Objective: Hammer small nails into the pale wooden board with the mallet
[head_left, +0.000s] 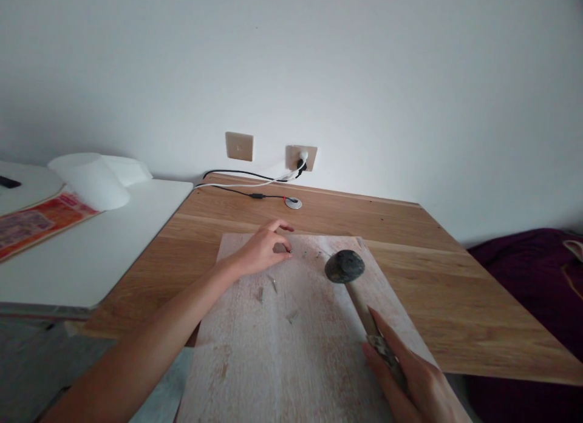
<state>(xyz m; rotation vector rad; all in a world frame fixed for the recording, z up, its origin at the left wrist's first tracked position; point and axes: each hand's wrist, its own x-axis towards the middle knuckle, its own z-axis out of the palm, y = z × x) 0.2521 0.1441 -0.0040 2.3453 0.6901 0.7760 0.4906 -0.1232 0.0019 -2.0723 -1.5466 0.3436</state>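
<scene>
"Two hands and one mallet [357,298]: how do they stand?"

"The right hand [419,374] is wrapped around the mallet's wooden handle; its rounded black head is over the far right part of the board [255,362]. The left hand [262,251] bends thumb and finger almost together at the board's far end, around a tiny speck [290,251]. I cannot tell what that is or how firmly it's pinched."

"What else counts?"

"At least three slim metal pieces [274,283], spread apart on that single whitish board, rough and streaky. One brown, wood-grained table [455,301] lies beneath; two flat beige plates [239,146] sit on the wall [387,77]."
</scene>
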